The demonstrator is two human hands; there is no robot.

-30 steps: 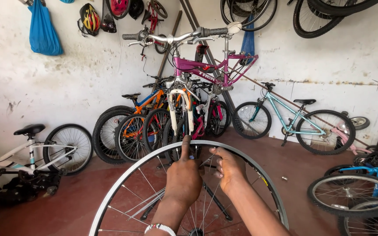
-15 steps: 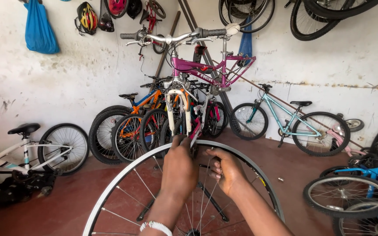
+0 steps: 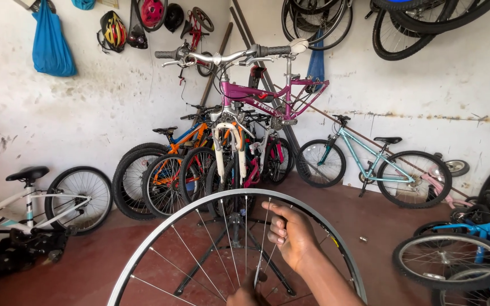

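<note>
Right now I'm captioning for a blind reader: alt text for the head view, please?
A right hand pinches a spoke of a bare silver wheel rim; the left hand is by the hub. Bicycles line the white wall.

The red floor [image 3: 114,260] carries a row of bikes [image 3: 199,170] leaning by the wall, a teal bike [image 3: 370,164], a white bike [image 3: 29,209], a black stand [image 3: 235,249], and a small bolt [image 3: 363,239].
</note>
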